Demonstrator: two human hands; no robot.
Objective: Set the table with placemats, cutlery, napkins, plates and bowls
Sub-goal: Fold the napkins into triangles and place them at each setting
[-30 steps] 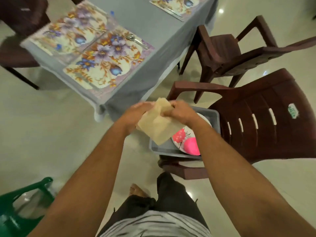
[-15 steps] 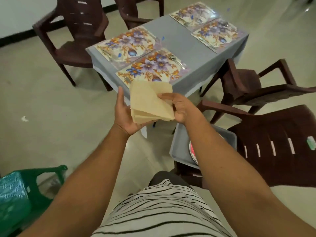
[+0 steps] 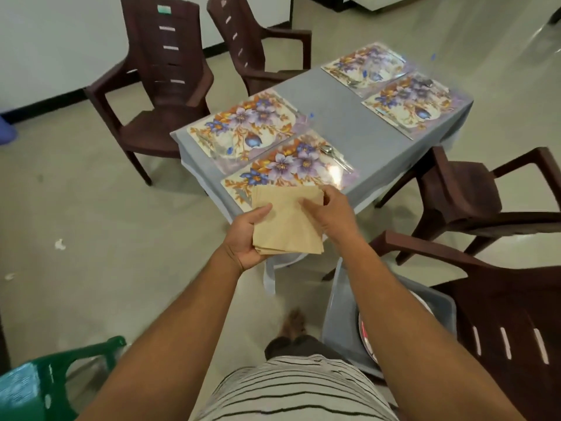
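A stack of tan napkins (image 3: 287, 221) lies in my left hand (image 3: 246, 238), whose palm is under it and thumb on top. My right hand (image 3: 332, 214) pinches the stack's right edge, thumb on top and fingers curled beneath. Both hands hover just before the near corner of the table (image 3: 343, 123), covered in grey cloth. Several floral placemats lie on it; the nearest (image 3: 285, 168) carries cutlery (image 3: 335, 156) at its right edge, and another (image 3: 243, 129) lies beside it. Cutlery (image 3: 431, 85) also lies on a far mat.
A grey bin (image 3: 340, 314) holding plates sits on a brown chair (image 3: 501, 314) at my right. More brown chairs (image 3: 161, 86) ring the table. A green stool (image 3: 45, 384) stands at the lower left. Bits of litter (image 3: 59, 244) dot the tiled floor.
I lifted the napkins from over the bin and turned toward the table. The stack now lies flatter in my left palm, nearer the closest placemat, with my right hand at its edge.
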